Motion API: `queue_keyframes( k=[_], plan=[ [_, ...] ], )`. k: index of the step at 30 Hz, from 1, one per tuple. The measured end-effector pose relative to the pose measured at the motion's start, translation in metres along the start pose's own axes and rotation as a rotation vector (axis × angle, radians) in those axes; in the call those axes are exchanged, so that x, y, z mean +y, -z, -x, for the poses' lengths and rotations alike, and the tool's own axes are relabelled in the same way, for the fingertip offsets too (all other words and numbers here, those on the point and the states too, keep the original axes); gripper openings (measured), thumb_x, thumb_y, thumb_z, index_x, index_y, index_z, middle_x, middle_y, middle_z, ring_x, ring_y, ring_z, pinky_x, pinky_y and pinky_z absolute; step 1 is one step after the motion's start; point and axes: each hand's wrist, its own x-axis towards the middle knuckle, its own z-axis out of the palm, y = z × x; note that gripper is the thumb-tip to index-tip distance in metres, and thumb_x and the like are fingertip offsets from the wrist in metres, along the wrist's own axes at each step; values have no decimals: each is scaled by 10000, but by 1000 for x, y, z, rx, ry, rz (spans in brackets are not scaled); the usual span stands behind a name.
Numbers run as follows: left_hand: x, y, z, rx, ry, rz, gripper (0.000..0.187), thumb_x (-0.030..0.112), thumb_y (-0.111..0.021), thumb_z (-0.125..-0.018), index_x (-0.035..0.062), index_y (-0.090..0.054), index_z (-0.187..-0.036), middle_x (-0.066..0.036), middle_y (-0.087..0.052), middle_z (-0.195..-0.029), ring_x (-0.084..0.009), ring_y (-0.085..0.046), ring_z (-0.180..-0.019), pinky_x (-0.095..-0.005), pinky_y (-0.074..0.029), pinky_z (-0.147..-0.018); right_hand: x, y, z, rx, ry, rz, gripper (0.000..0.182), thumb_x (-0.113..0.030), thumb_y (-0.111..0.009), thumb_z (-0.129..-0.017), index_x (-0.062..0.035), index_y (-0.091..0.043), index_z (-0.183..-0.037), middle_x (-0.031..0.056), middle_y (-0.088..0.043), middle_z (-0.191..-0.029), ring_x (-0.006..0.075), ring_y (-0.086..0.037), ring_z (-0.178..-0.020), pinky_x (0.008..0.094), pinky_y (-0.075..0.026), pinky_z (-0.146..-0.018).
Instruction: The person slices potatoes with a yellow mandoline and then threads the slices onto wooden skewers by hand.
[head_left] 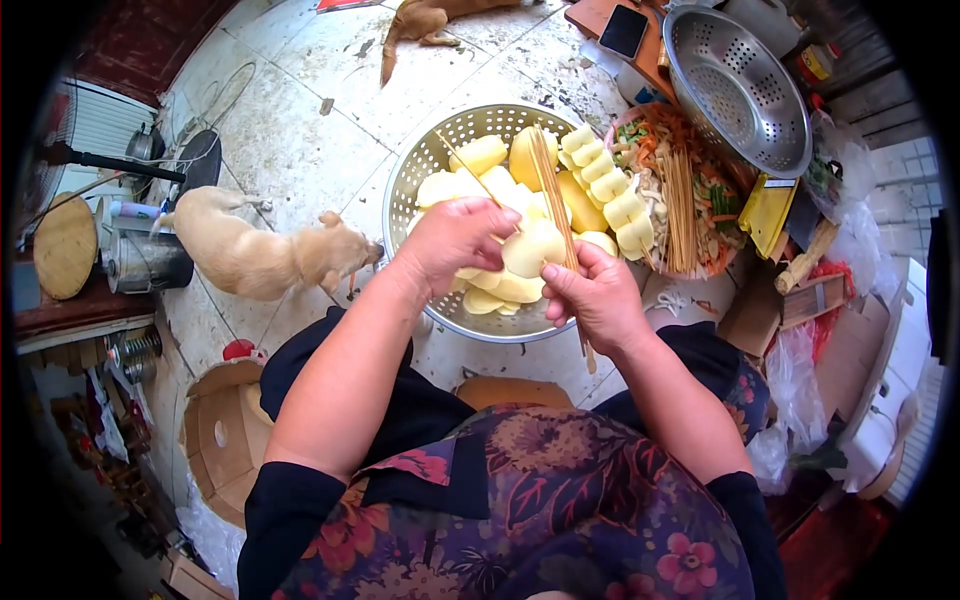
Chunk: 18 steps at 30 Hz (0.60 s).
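Observation:
My left hand (455, 240) is closed in a pinch on a single bamboo skewer (462, 158), which slants up and away to the left. Held by my right hand (600, 300) are a round pale potato slice (535, 248) and a bundle of bamboo skewers (548, 175). The skewer's lower end meets the slice near my left fingertips; whether it pierces the slice is hidden. Below both hands, a metal colander (397, 185) holds peeled potatoes and cut slices. Threaded potato slices (606, 180) lie at its right edge.
Right of the colander, a basin holds shredded vegetables (722, 200) with more skewers (680, 215) on top. A second colander (735, 90) tilts beyond it, near a phone (623, 32). A tan dog (265, 250) stands at left; a brown dog (425, 20) lies farther off. A cardboard box (215, 430) sits lower left.

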Motion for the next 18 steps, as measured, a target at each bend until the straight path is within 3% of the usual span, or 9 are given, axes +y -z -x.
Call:
queue_keyframes(
  k=[2,4,5,6,8,13,15,18],
  plan=[
    [1,10,-10,95,-68,-8,280,217,-642,-832,15,-613,-1024,-71,-636,-910,-138,-624,-759,-280,-527,-673,-2,2,0,3,8,-17,286,-132,-630,-867,2,-522,-1096,41,-605,-747,88,-573,-524,202,-466,-453],
    [1,22,-21,419,-292,-377,308,194,-647,-816,4,-604,-1055,-78,-634,-925,-144,-623,-738,-281,-522,-689,-4,5,0,15,25,-102,286,-137,-630,-867,-1,-524,-1094,39,-604,-742,92,-573,-520,204,-465,-449],
    [-1,30,-27,433,-275,-636,369,171,-676,-770,26,-597,-1100,-100,-631,-978,-198,-616,-838,-306,-501,-784,-6,5,1,17,25,-102,286,-137,-630,-867,-1,-524,-1094,39,-604,-742,92,-573,-520,204,-465,-449],
    [-9,31,-30,432,-274,-635,369,171,-676,-770,26,-597,-1100,-100,-631,-978,-198,-616,-838,-306,-501,-784,-7,5,2,19,13,-106,266,-134,-624,-870,-19,-521,-1086,42,-602,-737,100,-568,-518,219,-463,-445],
    [-18,29,-27,478,-446,-1286,428,181,-722,-704,92,-621,-1110,-123,-618,-1030,-275,-552,-1024,-342,-448,-905,-8,5,2,22,0,-110,247,-131,-618,-873,-38,-518,-1079,44,-600,-732,108,-564,-516,233,-460,-442],
    [0,26,-26,374,-291,-1290,378,171,-758,-661,86,-645,-1011,-128,-625,-1008,-289,-538,-1054,-358,-438,-911,-10,7,1,7,-1,-98,255,-133,-619,-874,-41,-508,-1083,46,-600,-731,107,-565,-518,229,-459,-443],
    [3,27,-27,371,-125,-1153,334,165,-764,-654,77,-651,-955,-130,-651,-909,-277,-608,-913,-356,-482,-826,-11,7,1,8,1,-88,253,-134,-619,-874,-39,-509,-1081,46,-600,-728,106,-565,-517,226,-458,-444],
    [-1,35,-28,401,-228,-1077,274,152,-744,-676,70,-662,-925,-136,-665,-835,-273,-637,-790,-356,-503,-757,-12,7,2,6,-2,-76,243,-133,-617,-876,-33,-514,-1072,45,-598,-721,104,-565,-515,219,-457,-446]
  ],
)
